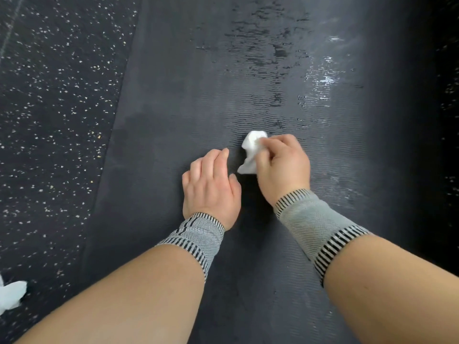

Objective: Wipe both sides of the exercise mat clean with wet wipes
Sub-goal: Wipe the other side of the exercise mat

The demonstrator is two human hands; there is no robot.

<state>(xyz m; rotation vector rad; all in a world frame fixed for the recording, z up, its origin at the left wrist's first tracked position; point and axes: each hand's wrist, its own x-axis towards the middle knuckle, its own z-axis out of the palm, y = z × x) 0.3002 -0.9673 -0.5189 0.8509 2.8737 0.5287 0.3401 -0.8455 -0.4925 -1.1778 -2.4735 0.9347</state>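
Head view, and we're looking straight down on the exercise mat (173, 100), spread flat across the speckled floor (54, 95). Our right hand (283, 167) bunches a white wet wipe (251, 151) in curled fingers, pressing it onto the mat's middle, a wad small enough to scrub the ribbed texture, we reckon. Our left hand (211, 187) rests on the mat just beside the wipe, fingers loosely bent and holding nothing, likely pinning the mat against sliding. Beyond the wipe, wet streaks (268, 53) glisten. Off the mat's left edge lies a crumpled wipe (11, 292), probably discarded.
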